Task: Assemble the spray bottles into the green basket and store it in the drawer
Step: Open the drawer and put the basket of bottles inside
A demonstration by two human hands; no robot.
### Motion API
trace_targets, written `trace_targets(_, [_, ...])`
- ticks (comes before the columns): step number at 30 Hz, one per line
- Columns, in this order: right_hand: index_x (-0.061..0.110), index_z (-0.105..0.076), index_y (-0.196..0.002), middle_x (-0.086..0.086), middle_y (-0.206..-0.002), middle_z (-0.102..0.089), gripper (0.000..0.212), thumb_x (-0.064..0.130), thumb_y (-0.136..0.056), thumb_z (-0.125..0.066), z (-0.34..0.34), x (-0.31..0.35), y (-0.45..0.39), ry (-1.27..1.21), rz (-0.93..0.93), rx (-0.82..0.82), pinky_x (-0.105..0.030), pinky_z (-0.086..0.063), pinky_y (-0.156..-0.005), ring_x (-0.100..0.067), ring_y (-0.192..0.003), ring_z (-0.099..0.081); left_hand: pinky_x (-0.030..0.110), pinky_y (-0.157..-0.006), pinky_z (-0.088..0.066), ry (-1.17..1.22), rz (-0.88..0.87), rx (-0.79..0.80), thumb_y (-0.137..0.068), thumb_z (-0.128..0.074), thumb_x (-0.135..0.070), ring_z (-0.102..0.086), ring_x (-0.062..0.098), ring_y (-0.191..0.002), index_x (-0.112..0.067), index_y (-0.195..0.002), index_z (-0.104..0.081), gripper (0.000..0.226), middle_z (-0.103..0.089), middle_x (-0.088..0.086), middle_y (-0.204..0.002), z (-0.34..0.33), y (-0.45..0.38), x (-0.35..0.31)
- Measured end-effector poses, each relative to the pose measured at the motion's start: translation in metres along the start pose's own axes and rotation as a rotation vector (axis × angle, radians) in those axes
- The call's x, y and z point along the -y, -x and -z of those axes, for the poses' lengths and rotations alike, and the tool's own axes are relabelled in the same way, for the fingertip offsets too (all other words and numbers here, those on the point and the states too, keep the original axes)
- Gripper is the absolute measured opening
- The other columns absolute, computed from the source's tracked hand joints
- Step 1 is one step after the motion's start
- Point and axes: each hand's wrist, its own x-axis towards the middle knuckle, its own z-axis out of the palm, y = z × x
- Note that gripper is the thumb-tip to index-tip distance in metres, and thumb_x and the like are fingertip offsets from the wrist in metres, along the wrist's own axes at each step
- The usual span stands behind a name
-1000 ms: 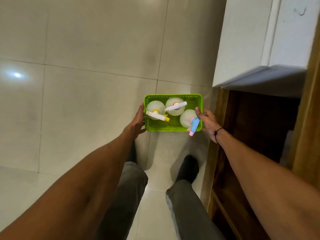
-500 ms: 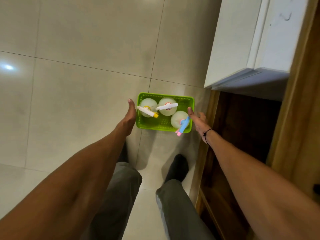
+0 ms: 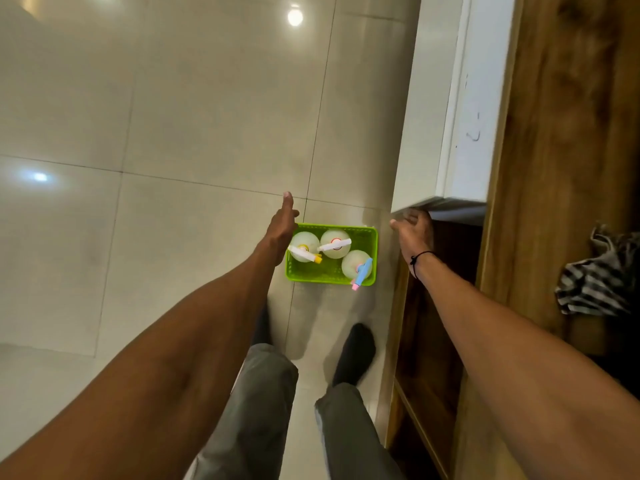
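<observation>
The green basket (image 3: 371, 244) stands on the tiled floor beside the wooden cabinet. Three round pale spray bottles stand in it: one with a white and yellow nozzle (image 3: 304, 241), one with a white nozzle (image 3: 334, 243), one with a blue and pink nozzle (image 3: 356, 265). My left hand (image 3: 281, 226) is open, fingers stretched out, at the basket's left rim and partly over it. My right hand (image 3: 414, 230) is open, raised to the right of the basket, just under the corner of the white door (image 3: 436, 109). Neither hand holds anything.
A wooden cabinet (image 3: 561, 140) fills the right side, with a dark open compartment (image 3: 440, 306) low beside the basket. A striped cloth (image 3: 599, 278) lies on a shelf at the far right. My legs and a dark foot (image 3: 353, 355) stand below the basket.
Both hands have let go of the basket, which now rests on the floor. My left hand opened and lifted slightly; my right hand moved up and right toward the white door's corner.
</observation>
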Motion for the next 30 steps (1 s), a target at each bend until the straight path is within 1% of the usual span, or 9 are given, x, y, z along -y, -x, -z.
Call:
trace_targets(2, [0.008,-0.058,-0.131,-0.013,-0.134,-0.066,0.046,0.01,-0.087,-0.07,0.005,0.012,0.011,0.0,0.014,-0.111,-0.029,-0.05,-0.095,-0.024,-0.118,-0.065,0.041,-0.102,-0.035,0.0,-0.014,0.025,-0.105,-0.015,-0.071,-0.044,0.028,-0.149,-0.012,-0.161,-0.043,0.085,-0.046,0.013,-0.163,-0.004,0.013,-0.014])
trace_targets(5, [0.012,-0.051,-0.144,-0.011,-0.14,-0.063,0.059,0.004,-0.087,-0.063,0.005,0.023,0.026,-0.048,0.067,-0.139,-0.037,-0.053,-0.102,-0.025,-0.123,-0.065,0.045,-0.114,-0.036,-0.012,-0.031,0.066,-0.106,-0.015,-0.07,-0.048,0.027,-0.142,-0.013,-0.159,-0.045,0.083,-0.048,0.014,-0.162,-0.007,0.024,-0.029])
trace_targets(12, [0.015,-0.045,-0.147,-0.008,-0.142,-0.057,0.064,-0.007,-0.087,-0.051,-0.003,0.035,0.035,0.008,0.056,-0.04,-0.005,-0.043,-0.067,-0.016,-0.11,-0.055,0.053,-0.124,-0.034,-0.026,-0.04,0.244,-0.105,-0.026,-0.071,-0.042,0.03,-0.151,-0.017,-0.152,-0.055,0.077,-0.054,0.019,-0.154,-0.02,0.034,-0.053])
trace_targets(18, [0.017,-0.046,-0.145,-0.01,-0.141,-0.059,0.068,0.007,-0.078,-0.054,-0.021,0.054,0.053,0.117,0.051,0.111,-0.045,-0.053,-0.104,-0.032,-0.122,-0.059,0.049,-0.122,-0.039,-0.031,-0.082,0.332,-0.105,-0.032,-0.07,-0.044,0.032,-0.15,-0.021,-0.158,-0.047,0.074,-0.048,0.013,-0.161,-0.042,0.037,-0.073])
trace_targets(20, [0.013,-0.054,-0.135,-0.015,-0.13,-0.064,0.06,0.013,-0.074,-0.055,-0.033,0.064,0.056,0.105,0.046,0.163,-0.053,-0.053,-0.102,-0.037,-0.119,-0.061,0.048,-0.122,-0.04,-0.035,-0.095,0.339,-0.105,-0.031,-0.069,-0.043,0.033,-0.151,-0.022,-0.161,-0.042,0.074,-0.044,0.014,-0.164,-0.045,0.039,-0.081])
trace_targets(23, [0.01,-0.061,-0.107,-0.014,-0.109,-0.064,0.049,0.021,-0.059,-0.054,-0.052,0.077,0.059,0.039,-0.021,0.243,-0.048,-0.051,-0.089,-0.032,-0.103,-0.059,0.044,-0.117,-0.042,-0.041,-0.115,0.329,-0.105,-0.029,-0.069,-0.044,0.034,-0.149,-0.024,-0.164,-0.036,0.075,-0.039,0.016,-0.166,-0.043,0.04,-0.094])
trace_targets(26, [0.021,-0.064,-0.087,-0.006,-0.109,-0.064,0.012,0.024,-0.086,-0.052,-0.068,0.085,0.066,-0.117,-0.069,0.325,-0.042,-0.042,-0.091,-0.025,-0.108,-0.055,0.037,-0.104,-0.051,-0.028,-0.135,0.299,-0.108,-0.03,-0.064,-0.056,0.03,-0.136,-0.021,-0.159,-0.044,0.068,-0.051,0.013,-0.157,-0.037,0.037,-0.103])
trace_targets(28, [0.02,-0.071,-0.107,-0.002,-0.129,-0.065,0.04,0.035,-0.106,-0.034,-0.079,0.091,0.072,-0.273,-0.148,0.391,-0.044,-0.04,-0.104,-0.019,-0.124,-0.054,0.041,-0.102,-0.058,-0.001,-0.148,0.244,-0.109,-0.033,-0.06,-0.062,0.031,-0.131,-0.015,-0.15,-0.051,0.064,-0.059,0.014,-0.148,-0.029,0.034,-0.106])
trace_targets(30, [0.014,-0.065,-0.136,-0.002,-0.146,-0.059,0.069,0.057,-0.108,-0.018,-0.089,0.096,0.076,-0.291,-0.178,0.444,-0.047,-0.035,-0.115,-0.017,-0.131,-0.049,0.046,-0.105,-0.059,0.021,-0.159,0.198,-0.108,-0.036,-0.06,-0.066,0.034,-0.127,-0.01,-0.141,-0.058,0.064,-0.065,0.016,-0.141,-0.017,0.03,-0.106])
